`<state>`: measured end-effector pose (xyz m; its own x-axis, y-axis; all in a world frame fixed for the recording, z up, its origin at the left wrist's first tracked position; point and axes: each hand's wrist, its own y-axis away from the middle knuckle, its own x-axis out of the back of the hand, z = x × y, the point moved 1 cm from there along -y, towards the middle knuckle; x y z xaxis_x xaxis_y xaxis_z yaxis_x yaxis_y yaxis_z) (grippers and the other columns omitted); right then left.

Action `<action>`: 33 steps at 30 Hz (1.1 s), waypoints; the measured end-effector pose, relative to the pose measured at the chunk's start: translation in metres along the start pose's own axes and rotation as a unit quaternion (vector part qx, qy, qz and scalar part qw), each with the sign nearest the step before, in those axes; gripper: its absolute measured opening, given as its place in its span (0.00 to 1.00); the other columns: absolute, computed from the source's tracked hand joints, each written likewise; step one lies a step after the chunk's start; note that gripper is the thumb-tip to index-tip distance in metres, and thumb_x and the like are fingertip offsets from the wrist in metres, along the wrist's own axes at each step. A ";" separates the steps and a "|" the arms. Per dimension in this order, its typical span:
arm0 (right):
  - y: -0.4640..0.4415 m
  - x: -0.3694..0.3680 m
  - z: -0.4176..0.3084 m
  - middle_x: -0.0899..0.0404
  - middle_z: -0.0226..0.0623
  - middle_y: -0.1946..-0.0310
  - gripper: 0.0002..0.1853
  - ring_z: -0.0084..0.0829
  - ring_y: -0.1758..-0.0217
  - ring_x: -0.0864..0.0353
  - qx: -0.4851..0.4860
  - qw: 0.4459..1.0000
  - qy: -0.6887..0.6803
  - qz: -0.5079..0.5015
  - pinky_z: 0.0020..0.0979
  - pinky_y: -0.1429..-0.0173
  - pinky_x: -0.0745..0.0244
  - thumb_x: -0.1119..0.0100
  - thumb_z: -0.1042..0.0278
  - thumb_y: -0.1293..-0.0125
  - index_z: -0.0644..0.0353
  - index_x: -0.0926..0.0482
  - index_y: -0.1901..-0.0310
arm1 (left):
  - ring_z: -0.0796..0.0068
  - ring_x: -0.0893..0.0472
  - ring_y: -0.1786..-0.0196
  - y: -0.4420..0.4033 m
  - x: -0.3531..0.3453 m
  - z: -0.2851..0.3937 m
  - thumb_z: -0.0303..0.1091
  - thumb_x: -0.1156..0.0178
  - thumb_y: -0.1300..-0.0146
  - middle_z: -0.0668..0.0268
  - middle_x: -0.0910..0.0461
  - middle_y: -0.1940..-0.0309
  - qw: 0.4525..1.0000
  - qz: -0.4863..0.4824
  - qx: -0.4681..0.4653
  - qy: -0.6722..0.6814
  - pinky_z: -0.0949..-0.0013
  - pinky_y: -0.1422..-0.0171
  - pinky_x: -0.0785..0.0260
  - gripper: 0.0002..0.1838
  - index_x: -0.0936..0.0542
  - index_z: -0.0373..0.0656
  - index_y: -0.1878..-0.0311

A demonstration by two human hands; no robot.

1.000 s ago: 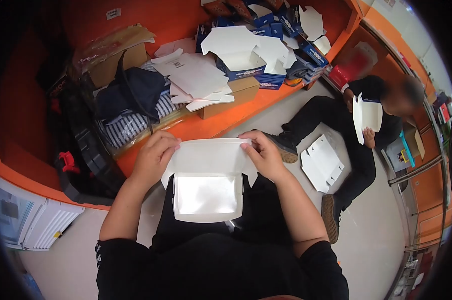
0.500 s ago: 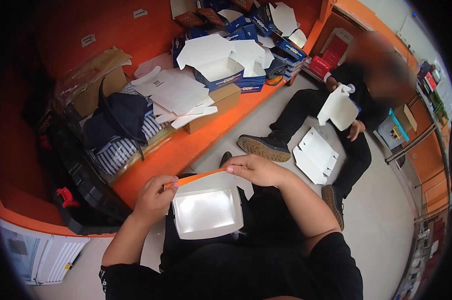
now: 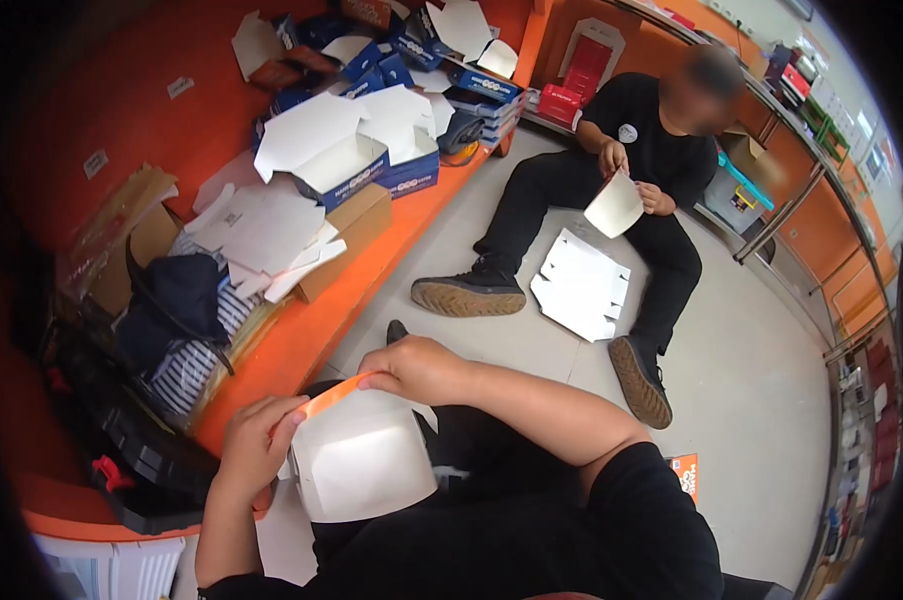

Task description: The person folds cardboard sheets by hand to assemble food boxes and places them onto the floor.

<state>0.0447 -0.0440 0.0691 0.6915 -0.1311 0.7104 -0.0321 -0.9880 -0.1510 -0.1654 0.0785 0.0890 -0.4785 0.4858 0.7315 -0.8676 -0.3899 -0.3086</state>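
Note:
On my lap rests an open carton (image 3: pixel 367 462), its white inside facing up. Along its far edge the flap shows a narrow orange strip. My left hand (image 3: pixel 259 440) pinches the left end of that strip between thumb and fingers. At the strip's right end, my right hand (image 3: pixel 412 370) is closed on the flap, thumb over the edge. The carton's outer sides are mostly hidden from this angle.
Blue boxes (image 3: pixel 347 180) and white card sheets (image 3: pixel 262 230) lie on an orange shelf (image 3: pixel 342 310). A co-worker (image 3: pixel 637 130) sits on the floor holding a white carton (image 3: pixel 614 205). A flat white blank (image 3: pixel 580 285) lies between their legs.
The view has turned right, so the shelf appears further left. The carton's flap has tilted inward, with its orange edge now showing. The co-worker's carton has been turned and lowered.

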 end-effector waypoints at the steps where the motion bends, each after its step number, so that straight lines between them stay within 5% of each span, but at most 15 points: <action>1: 0.000 0.002 -0.002 0.22 0.42 0.74 0.09 0.42 0.69 0.23 -0.002 1.000 0.014 -0.006 0.36 0.64 0.29 0.45 0.61 0.40 0.57 0.21 0.64 | 0.59 0.21 0.67 -0.002 0.000 -0.001 0.27 0.41 0.47 0.58 0.21 0.71 1.000 -0.004 -0.006 0.004 0.66 0.63 0.31 0.07 0.20 0.38 0.64; 6: -0.001 0.003 -0.006 0.20 0.35 0.75 0.10 0.36 0.70 0.21 0.069 0.985 0.155 0.003 0.34 0.59 0.31 0.45 0.58 0.40 0.55 0.21 0.66 | 0.64 0.22 0.71 -0.003 -0.009 -0.005 0.31 0.36 0.50 0.63 0.22 0.75 0.991 0.035 -0.056 -0.117 0.65 0.65 0.32 0.07 0.21 0.41 0.69; 9: 0.001 -0.009 -0.020 0.21 0.31 0.76 0.08 0.32 0.73 0.22 0.163 0.966 0.173 0.100 0.32 0.58 0.34 0.46 0.62 0.41 0.56 0.22 0.68 | 0.67 0.23 0.72 -0.004 -0.013 0.009 0.34 0.36 0.51 0.66 0.23 0.76 0.971 0.022 -0.120 -0.208 0.67 0.65 0.34 0.07 0.22 0.44 0.69; 13: -0.001 -0.016 -0.040 0.26 0.27 0.80 0.05 0.30 0.75 0.24 0.171 0.947 0.270 0.037 0.30 0.58 0.36 0.49 0.67 0.45 0.55 0.28 0.76 | 0.69 0.23 0.71 -0.006 -0.015 0.024 0.36 0.35 0.53 0.69 0.24 0.75 0.959 0.015 -0.161 -0.231 0.69 0.64 0.35 0.09 0.22 0.45 0.69; 16: 0.002 -0.019 -0.034 0.26 0.30 0.78 0.05 0.30 0.72 0.24 0.221 0.919 0.310 0.109 0.29 0.59 0.36 0.47 0.64 0.44 0.55 0.26 0.68 | 0.69 0.23 0.71 0.000 -0.013 0.011 0.37 0.34 0.54 0.69 0.23 0.74 0.959 -0.011 -0.129 -0.252 0.69 0.64 0.35 0.11 0.22 0.45 0.67; 19: 0.017 -0.004 -0.036 0.25 0.36 0.73 0.12 0.34 0.67 0.22 0.206 0.929 0.230 0.206 0.34 0.58 0.33 0.48 0.63 0.41 0.56 0.27 0.57 | 0.69 0.23 0.70 -0.002 -0.010 0.012 0.38 0.34 0.54 0.68 0.23 0.73 0.962 0.009 -0.105 -0.251 0.69 0.64 0.35 0.14 0.22 0.45 0.65; 22: 0.028 -0.001 -0.007 0.24 0.44 0.66 0.17 0.42 0.60 0.23 0.067 0.965 0.031 0.253 0.41 0.54 0.31 0.50 0.64 0.38 0.58 0.31 0.48 | 0.67 0.23 0.67 -0.005 -0.006 0.012 0.39 0.33 0.56 0.67 0.23 0.71 0.961 0.069 -0.124 -0.236 0.68 0.63 0.35 0.15 0.22 0.45 0.65; 25: 0.039 -0.006 0.024 0.24 0.50 0.67 0.10 0.51 0.60 0.25 -0.017 0.986 -0.061 0.152 0.46 0.54 0.32 0.52 0.68 0.37 0.66 0.31 0.58 | 0.67 0.23 0.62 0.010 -0.011 -0.010 0.35 0.34 0.51 0.60 0.25 0.58 0.991 0.119 0.009 -0.069 0.69 0.58 0.33 0.27 0.31 0.42 0.46; 27: 0.042 -0.007 0.033 0.25 0.52 0.67 0.11 0.52 0.58 0.26 -0.045 0.992 -0.061 0.106 0.45 0.54 0.32 0.54 0.68 0.36 0.64 0.30 0.55 | 0.71 0.25 0.61 0.018 -0.010 -0.011 0.30 0.38 0.46 0.58 0.30 0.50 0.982 0.114 0.144 0.038 0.71 0.55 0.33 0.36 0.44 0.40 0.36; 28: 0.041 -0.006 0.035 0.25 0.54 0.66 0.12 0.52 0.58 0.26 -0.055 0.993 -0.060 0.087 0.44 0.54 0.31 0.55 0.68 0.36 0.64 0.30 0.53 | 0.73 0.26 0.62 0.021 -0.010 -0.015 0.29 0.42 0.42 0.59 0.27 0.54 0.985 0.113 0.120 0.044 0.72 0.56 0.33 0.26 0.37 0.37 0.41; 30: 0.041 -0.003 0.032 0.25 0.54 0.66 0.13 0.52 0.57 0.26 -0.028 0.995 -0.074 0.061 0.43 0.53 0.31 0.55 0.68 0.36 0.62 0.29 0.52 | 0.73 0.26 0.61 0.032 -0.002 -0.017 0.29 0.46 0.39 0.57 0.25 0.59 0.958 -0.006 0.276 0.079 0.71 0.54 0.33 0.16 0.29 0.33 0.49; 32: 0.042 -0.002 0.027 0.23 0.48 0.62 0.11 0.48 0.56 0.25 0.027 0.989 -0.113 0.091 0.41 0.53 0.30 0.55 0.70 0.36 0.59 0.26 0.55 | 0.68 0.24 0.60 0.040 0.001 -0.015 0.31 0.49 0.37 0.56 0.24 0.64 0.963 0.024 0.267 0.032 0.70 0.53 0.33 0.11 0.25 0.32 0.57; 33: 0.045 -0.002 0.025 0.23 0.45 0.60 0.11 0.45 0.55 0.25 0.064 0.987 -0.087 0.118 0.40 0.51 0.30 0.54 0.72 0.37 0.58 0.26 0.54 | 0.62 0.23 0.57 0.037 0.007 -0.001 0.25 0.51 0.39 0.54 0.23 0.63 0.986 0.021 0.159 -0.049 0.70 0.50 0.33 0.10 0.24 0.34 0.58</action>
<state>0.0596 -0.0863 0.0435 0.7895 -0.3299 0.5175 -0.1235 -0.9114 -0.3926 -0.2006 0.0685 0.0818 -0.4848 0.3918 0.7820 -0.7528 -0.6420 -0.1451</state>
